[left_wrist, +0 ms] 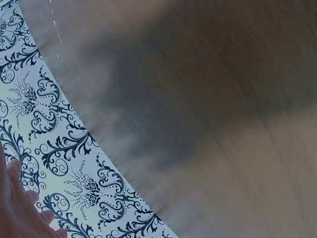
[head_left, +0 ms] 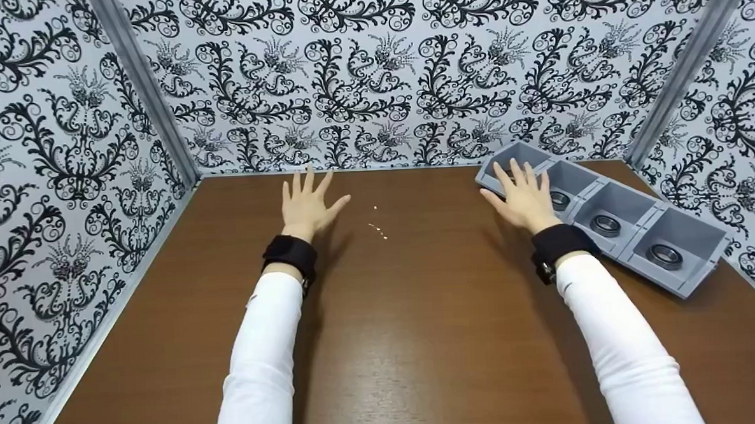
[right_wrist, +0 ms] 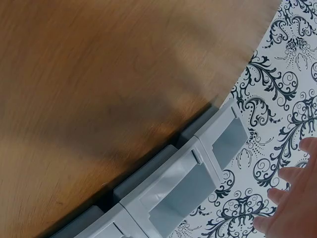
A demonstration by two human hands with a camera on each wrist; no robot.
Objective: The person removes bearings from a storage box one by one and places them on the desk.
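Note:
My left hand (head_left: 305,209) hovers over the far left of the brown table, fingers spread and holding nothing. In the left wrist view its fingers (left_wrist: 30,198) show at the lower left corner. My right hand (head_left: 525,198), also spread and holding nothing, is at the far end of a row of joined grey bins (head_left: 625,196) and overlaps it in the head view. Dark ring-shaped bearings lie in the bins: one bearing (head_left: 665,256) in the nearest bin, another bearing (head_left: 605,225) in the one beyond, and a third bearing (head_left: 560,199) partly behind my hand.
The brown table (head_left: 394,313) is bounded by patterned walls (head_left: 371,72) at the back and both sides, with grey corner posts (head_left: 149,88). Several small pale marks (head_left: 378,228) dot the tabletop between my hands. The bins stand slanted along the right wall.

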